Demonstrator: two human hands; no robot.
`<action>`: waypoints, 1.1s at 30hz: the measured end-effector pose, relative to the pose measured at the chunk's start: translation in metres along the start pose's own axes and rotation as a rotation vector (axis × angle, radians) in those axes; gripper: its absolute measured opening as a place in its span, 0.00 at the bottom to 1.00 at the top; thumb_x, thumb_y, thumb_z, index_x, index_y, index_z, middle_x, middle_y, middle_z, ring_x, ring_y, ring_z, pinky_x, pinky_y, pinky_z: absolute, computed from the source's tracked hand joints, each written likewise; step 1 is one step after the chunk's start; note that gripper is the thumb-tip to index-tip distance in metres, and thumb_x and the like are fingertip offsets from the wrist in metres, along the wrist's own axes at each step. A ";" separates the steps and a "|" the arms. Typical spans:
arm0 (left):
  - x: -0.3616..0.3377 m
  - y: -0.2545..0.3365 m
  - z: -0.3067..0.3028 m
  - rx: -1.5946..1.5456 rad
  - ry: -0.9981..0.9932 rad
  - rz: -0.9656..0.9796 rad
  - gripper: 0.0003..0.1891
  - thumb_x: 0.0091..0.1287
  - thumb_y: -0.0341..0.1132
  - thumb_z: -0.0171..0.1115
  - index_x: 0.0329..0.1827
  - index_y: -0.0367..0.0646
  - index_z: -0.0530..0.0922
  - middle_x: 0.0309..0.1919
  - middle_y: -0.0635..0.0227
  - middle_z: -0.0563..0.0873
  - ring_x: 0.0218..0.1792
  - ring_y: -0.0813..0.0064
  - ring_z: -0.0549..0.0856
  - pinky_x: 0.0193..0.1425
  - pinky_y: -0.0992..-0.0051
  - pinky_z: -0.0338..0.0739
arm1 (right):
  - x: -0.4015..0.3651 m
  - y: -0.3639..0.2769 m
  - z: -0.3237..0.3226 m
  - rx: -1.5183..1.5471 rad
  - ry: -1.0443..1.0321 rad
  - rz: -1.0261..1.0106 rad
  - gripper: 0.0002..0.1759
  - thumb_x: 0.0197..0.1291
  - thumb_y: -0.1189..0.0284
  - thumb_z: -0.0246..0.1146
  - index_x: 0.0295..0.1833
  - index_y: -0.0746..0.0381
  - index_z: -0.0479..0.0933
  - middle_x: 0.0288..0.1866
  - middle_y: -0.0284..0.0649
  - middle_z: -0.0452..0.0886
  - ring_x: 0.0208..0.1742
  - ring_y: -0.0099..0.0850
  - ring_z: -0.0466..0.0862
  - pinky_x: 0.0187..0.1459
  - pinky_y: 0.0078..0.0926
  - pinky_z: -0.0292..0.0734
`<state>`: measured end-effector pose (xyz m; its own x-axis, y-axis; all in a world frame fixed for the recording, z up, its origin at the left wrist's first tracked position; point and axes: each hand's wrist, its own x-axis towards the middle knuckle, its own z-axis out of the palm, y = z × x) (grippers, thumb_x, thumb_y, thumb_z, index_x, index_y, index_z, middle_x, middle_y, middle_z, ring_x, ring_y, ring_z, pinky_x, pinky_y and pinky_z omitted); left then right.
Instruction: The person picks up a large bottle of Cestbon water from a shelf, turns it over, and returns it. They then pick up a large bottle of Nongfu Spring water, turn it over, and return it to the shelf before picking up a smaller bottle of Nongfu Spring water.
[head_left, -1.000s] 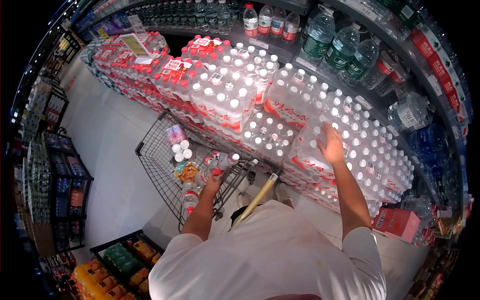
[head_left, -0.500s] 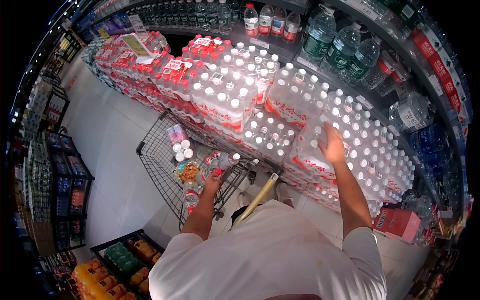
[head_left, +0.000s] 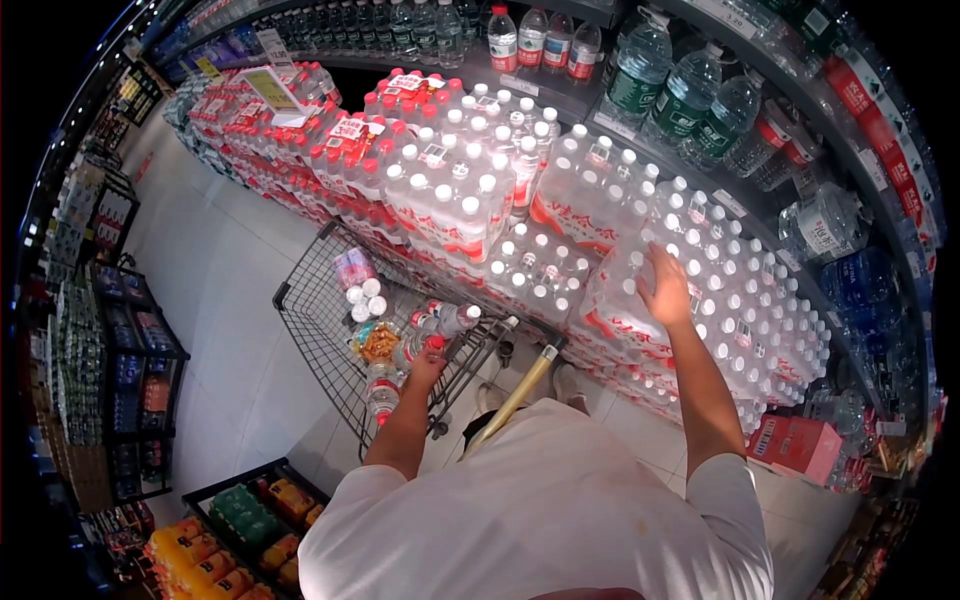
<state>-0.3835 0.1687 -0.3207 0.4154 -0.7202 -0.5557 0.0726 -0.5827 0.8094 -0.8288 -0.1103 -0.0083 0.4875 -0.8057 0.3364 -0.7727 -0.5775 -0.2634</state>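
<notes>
My left hand [head_left: 427,370] reaches into the shopping cart [head_left: 310,330], its fingers closed around the red-capped end of a water bottle [head_left: 408,350]. Beside that bottle lie another red-capped bottle [head_left: 381,395] and a white-capped bottle [head_left: 458,317]. A snack packet with orange-brown contents [head_left: 379,343] rests just left of them, and a pack with white round tops [head_left: 366,298] is farther up in the cart. My right hand [head_left: 667,290] lies open, fingers stretched out, on a shrink-wrapped pack of white-capped water bottles [head_left: 618,285].
Stacked water packs [head_left: 450,200] run along the cart's far side. Behind them stands a shelf with large green-labelled bottles [head_left: 640,75]. The cart's pale handle [head_left: 515,395] is close to my body. A pink box [head_left: 795,448] is at right, a drinks crate [head_left: 245,515] at lower left.
</notes>
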 end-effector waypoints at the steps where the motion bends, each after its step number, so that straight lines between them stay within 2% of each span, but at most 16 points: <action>1: 0.001 -0.002 0.000 0.020 0.008 0.015 0.12 0.58 0.22 0.67 0.44 0.42 0.78 0.28 0.65 0.86 0.25 0.76 0.82 0.26 0.77 0.76 | 0.000 0.000 0.000 -0.003 0.002 -0.001 0.27 0.55 0.67 0.67 0.60 0.64 0.74 0.70 0.49 0.73 0.72 0.48 0.70 0.72 0.47 0.61; 2: 0.003 -0.004 0.000 0.040 0.015 0.031 0.11 0.59 0.23 0.66 0.44 0.42 0.79 0.28 0.66 0.85 0.25 0.76 0.82 0.26 0.77 0.76 | 0.000 0.000 0.000 -0.006 0.003 -0.002 0.27 0.55 0.67 0.67 0.60 0.64 0.74 0.70 0.49 0.73 0.72 0.48 0.70 0.72 0.47 0.61; 4: 0.017 -0.016 0.000 0.044 0.027 0.009 0.07 0.62 0.30 0.66 0.41 0.42 0.80 0.28 0.65 0.86 0.26 0.76 0.84 0.28 0.74 0.78 | 0.000 0.000 -0.001 0.003 0.009 -0.007 0.27 0.55 0.67 0.67 0.59 0.64 0.74 0.70 0.48 0.73 0.72 0.48 0.70 0.72 0.47 0.61; 8: 0.010 -0.006 0.000 0.141 0.112 0.004 0.10 0.65 0.39 0.64 0.39 0.41 0.80 0.30 0.60 0.88 0.31 0.68 0.88 0.34 0.67 0.80 | 0.000 0.001 0.004 -0.007 -0.013 0.007 0.27 0.55 0.67 0.67 0.60 0.65 0.74 0.70 0.48 0.72 0.72 0.48 0.70 0.72 0.46 0.62; 10: -0.007 0.013 0.003 0.426 0.402 0.199 0.11 0.64 0.39 0.66 0.39 0.41 0.81 0.32 0.57 0.88 0.36 0.59 0.89 0.40 0.61 0.81 | 0.000 0.003 0.006 -0.024 -0.038 0.012 0.26 0.56 0.69 0.66 0.60 0.65 0.74 0.71 0.48 0.72 0.72 0.48 0.70 0.71 0.45 0.62; 12: -0.013 0.018 0.000 0.400 0.402 0.159 0.09 0.62 0.38 0.66 0.40 0.43 0.81 0.34 0.53 0.88 0.39 0.51 0.87 0.44 0.57 0.80 | 0.001 0.002 0.007 -0.012 -0.044 0.011 0.25 0.58 0.69 0.64 0.61 0.65 0.74 0.71 0.47 0.71 0.72 0.46 0.69 0.71 0.44 0.62; 16: -0.012 0.012 0.000 0.432 0.437 0.165 0.09 0.63 0.32 0.62 0.46 0.46 0.79 0.37 0.52 0.87 0.42 0.49 0.86 0.47 0.55 0.80 | 0.002 0.002 0.008 0.005 -0.070 0.029 0.25 0.59 0.69 0.63 0.62 0.64 0.74 0.72 0.44 0.72 0.72 0.46 0.69 0.72 0.43 0.61; 20: -0.012 0.028 -0.010 0.358 0.423 0.022 0.12 0.64 0.30 0.58 0.50 0.46 0.77 0.42 0.49 0.86 0.46 0.47 0.86 0.51 0.53 0.78 | 0.002 0.004 0.012 -0.005 -0.057 0.026 0.24 0.60 0.69 0.62 0.62 0.64 0.73 0.72 0.42 0.72 0.73 0.45 0.69 0.72 0.42 0.61; 21: -0.011 0.025 -0.014 0.327 0.425 0.009 0.13 0.66 0.33 0.57 0.54 0.45 0.75 0.44 0.47 0.86 0.48 0.45 0.85 0.52 0.53 0.77 | 0.001 0.005 0.013 -0.006 -0.059 0.024 0.25 0.60 0.69 0.62 0.63 0.64 0.73 0.72 0.42 0.72 0.73 0.45 0.69 0.72 0.42 0.61; 24: 0.013 -0.008 -0.022 0.307 0.540 -0.128 0.17 0.67 0.36 0.58 0.58 0.44 0.73 0.46 0.44 0.85 0.49 0.44 0.84 0.53 0.52 0.77 | 0.001 0.008 0.015 -0.012 -0.058 0.012 0.25 0.61 0.69 0.62 0.63 0.64 0.73 0.72 0.42 0.72 0.73 0.45 0.69 0.72 0.43 0.61; 25: 0.027 -0.029 -0.022 0.219 0.579 -0.123 0.20 0.66 0.41 0.61 0.58 0.41 0.74 0.46 0.48 0.86 0.45 0.46 0.85 0.50 0.54 0.78 | 0.001 0.009 0.016 -0.015 -0.056 0.002 0.25 0.61 0.69 0.62 0.63 0.64 0.73 0.72 0.42 0.72 0.73 0.45 0.69 0.72 0.43 0.61; 28: 0.048 -0.049 -0.020 -0.473 0.291 -0.414 0.17 0.67 0.41 0.63 0.54 0.43 0.75 0.45 0.63 0.85 0.45 0.61 0.85 0.49 0.57 0.79 | 0.001 0.010 0.016 -0.010 -0.055 -0.011 0.25 0.61 0.69 0.62 0.63 0.65 0.73 0.72 0.42 0.72 0.73 0.45 0.69 0.72 0.43 0.60; 31: 0.038 -0.037 -0.004 -0.295 0.134 -0.441 0.22 0.65 0.45 0.66 0.59 0.46 0.76 0.44 0.70 0.84 0.45 0.70 0.82 0.48 0.64 0.76 | 0.002 0.007 0.015 -0.006 -0.051 -0.020 0.24 0.61 0.69 0.62 0.62 0.65 0.74 0.72 0.43 0.72 0.73 0.45 0.69 0.72 0.43 0.60; 33: 0.010 0.000 -0.006 -0.297 0.094 -0.408 0.24 0.64 0.46 0.66 0.61 0.48 0.76 0.44 0.70 0.84 0.45 0.72 0.82 0.49 0.67 0.74 | 0.002 0.008 0.016 0.002 -0.053 -0.019 0.24 0.61 0.69 0.62 0.62 0.66 0.74 0.72 0.44 0.72 0.72 0.46 0.70 0.72 0.43 0.61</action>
<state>-0.3736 0.1638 -0.3256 0.3781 -0.4115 -0.8293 0.4950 -0.6671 0.5568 -0.8278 -0.1183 -0.0244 0.5230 -0.8003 0.2934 -0.7624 -0.5931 -0.2588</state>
